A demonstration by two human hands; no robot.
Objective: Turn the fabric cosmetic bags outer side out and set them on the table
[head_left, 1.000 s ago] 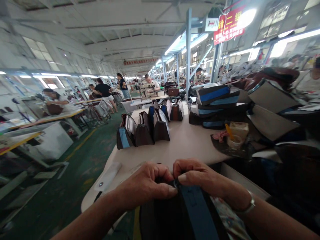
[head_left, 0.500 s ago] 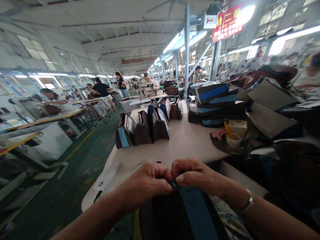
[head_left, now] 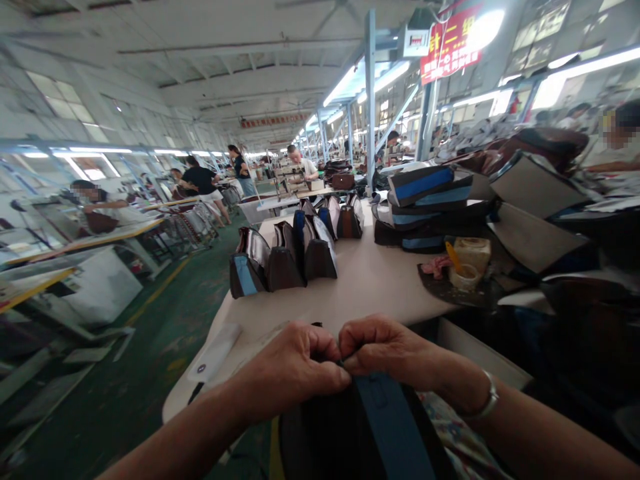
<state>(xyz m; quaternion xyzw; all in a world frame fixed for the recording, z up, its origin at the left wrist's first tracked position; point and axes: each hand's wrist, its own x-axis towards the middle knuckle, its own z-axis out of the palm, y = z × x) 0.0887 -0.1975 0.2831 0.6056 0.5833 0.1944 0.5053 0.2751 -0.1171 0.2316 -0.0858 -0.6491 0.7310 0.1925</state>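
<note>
A dark bag with a blue stripe (head_left: 385, 427) lies in front of me at the near edge of the pale worktable (head_left: 365, 287). My left hand (head_left: 295, 367) and my right hand (head_left: 390, 350) meet at its top edge, both with fingers curled and pinching the fabric there. The thumbs press on the bag's rim; what lies under the fingers is hidden. A bracelet sits on my right wrist.
Several finished upright bags (head_left: 285, 257) stand in a row on the table's left. Stacked bag panels (head_left: 430, 200) pile at the right, beside a small pot with a brush (head_left: 465, 267). Other people work at sewing tables (head_left: 100, 233) across the green aisle.
My hands stay pinched on the bag's top edge, shifting only slightly left. The view has tilted a little.
</note>
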